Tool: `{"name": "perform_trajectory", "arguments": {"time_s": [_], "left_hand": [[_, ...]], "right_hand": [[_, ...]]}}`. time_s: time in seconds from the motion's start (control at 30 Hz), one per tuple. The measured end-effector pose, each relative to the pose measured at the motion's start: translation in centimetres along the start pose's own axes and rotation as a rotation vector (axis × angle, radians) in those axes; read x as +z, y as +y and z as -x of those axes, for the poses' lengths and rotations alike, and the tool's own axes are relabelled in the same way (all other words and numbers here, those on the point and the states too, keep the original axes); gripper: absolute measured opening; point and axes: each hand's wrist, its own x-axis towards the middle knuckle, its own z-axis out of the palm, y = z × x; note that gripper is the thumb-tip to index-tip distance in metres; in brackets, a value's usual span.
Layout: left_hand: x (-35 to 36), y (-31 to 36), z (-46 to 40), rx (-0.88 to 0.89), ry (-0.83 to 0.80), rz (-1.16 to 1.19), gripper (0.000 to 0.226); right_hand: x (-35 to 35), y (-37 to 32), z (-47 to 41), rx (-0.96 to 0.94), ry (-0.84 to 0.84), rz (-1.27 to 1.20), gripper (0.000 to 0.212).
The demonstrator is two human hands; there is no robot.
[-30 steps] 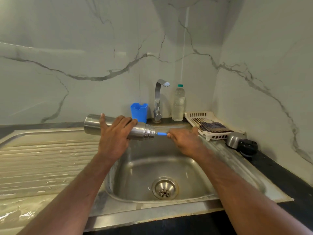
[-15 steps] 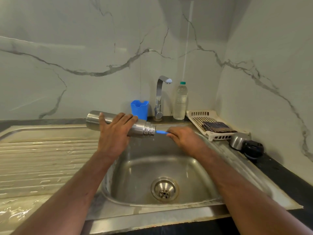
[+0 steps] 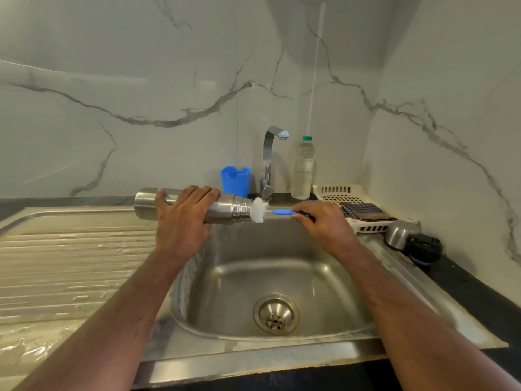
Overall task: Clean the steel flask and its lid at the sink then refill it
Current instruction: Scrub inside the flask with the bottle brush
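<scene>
Steel flask [image 3: 194, 206]: held level above the left rim of the sink [image 3: 282, 277], mouth toward the right, cap off.
Left hand [image 3: 180, 221]: fingers [image 3: 197, 191] wrapped over the flask body, thumb at the near side, grasping it.
Bottle brush [image 3: 260, 210]: white bristle head just outside the flask mouth, touching its threaded neck; blue handle running right.
Right hand [image 3: 324, 224]: fingers clenched around the brush handle end.
Lid [image 3: 411, 239]: lying on its side on the sink's right edge, steel shell and black inner part, well apart from the flask.
Tap [image 3: 270, 159]: behind the basin.
Blue holder [image 3: 235, 180]: left of the tap.
Clear plastic bottle [image 3: 304, 167]: upright, right of the tap.
White perforated tray [image 3: 338, 193]: back right corner, folded dark checked cloth [image 3: 362, 211] on it.
Draining board [image 3: 70, 263]: left of the basin, wet.
</scene>
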Motion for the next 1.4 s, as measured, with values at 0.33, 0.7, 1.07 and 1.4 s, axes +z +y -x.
{"name": "perform_trajectory", "arguments": {"time_s": [0.33,0.7,1.07,1.4], "left_hand": [[0.1,0.9,0.0,0.061,0.002,-0.003,0.071],[-0.3,0.2,-0.2,0.033,0.013,0.011,0.074],[-0.7,-0.3,-0.1,-0.055,-0.025,0.074,0.072],[-0.7,-0.1,-0.1,-0.035,-0.032,0.063,0.071]], "right_hand": [[0.7,-0.4,0.1,0.128,-0.289,-0.077,0.026],[-0.1,0.8,0.3,0.140,-0.312,-0.196,0.019],[0.0,0.3,-0.4,-0.125,0.191,0.309,0.010],[-0.4,0.7,-0.2,-0.080,0.248,0.247,0.018]]}}
